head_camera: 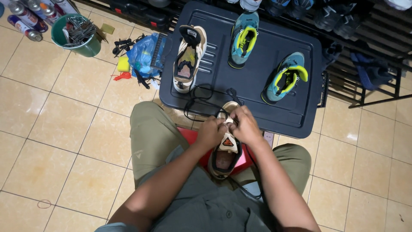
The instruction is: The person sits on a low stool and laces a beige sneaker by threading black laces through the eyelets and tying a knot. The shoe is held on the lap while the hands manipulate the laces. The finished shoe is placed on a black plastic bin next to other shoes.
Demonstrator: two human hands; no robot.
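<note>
A beige and black shoe [225,155] rests between my knees, toe pointing away from me. My left hand [210,131] and my right hand [245,124] both grip it at the lace area, fingers pinched together over the tongue. A black lace [198,96] trails from the shoe up onto the dark plastic lid [262,56] in front of me. The matching beige shoe [189,58] lies on that lid at the left.
Two teal and yellow shoes [243,38] [285,78] lie on the lid. A green bucket of metal tools [80,35], spray cans [25,17] and a blue bag [143,53] sit on the tiled floor at left. A black rack with shoes [365,64] stands at right.
</note>
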